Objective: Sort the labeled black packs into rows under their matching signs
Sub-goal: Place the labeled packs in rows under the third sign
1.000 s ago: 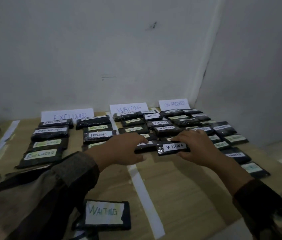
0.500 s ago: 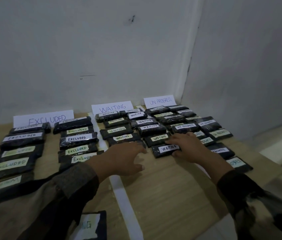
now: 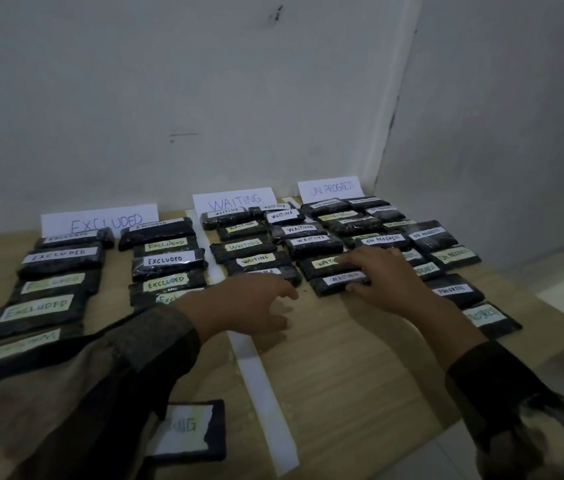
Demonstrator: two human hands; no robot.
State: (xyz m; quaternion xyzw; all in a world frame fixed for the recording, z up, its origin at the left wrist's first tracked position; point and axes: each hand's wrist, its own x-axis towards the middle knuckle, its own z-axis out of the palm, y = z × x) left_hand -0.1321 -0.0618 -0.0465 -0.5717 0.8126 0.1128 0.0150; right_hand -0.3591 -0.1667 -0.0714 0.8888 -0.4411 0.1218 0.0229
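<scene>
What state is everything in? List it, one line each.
left hand: open, holding nothing.
right hand: open, fingers flat on front WAITING pack.
front WAITING pack: lying flat in its row, under the right hand.
loose pack: flat at the table's near edge, unsorted.
WAITING sign: upright.

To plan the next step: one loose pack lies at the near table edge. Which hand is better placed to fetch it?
Left, probably. The left hand is open and empty, and the loose pack lies close by its sleeve. The right hand rests on the front WAITING pack, farther away.
</scene>
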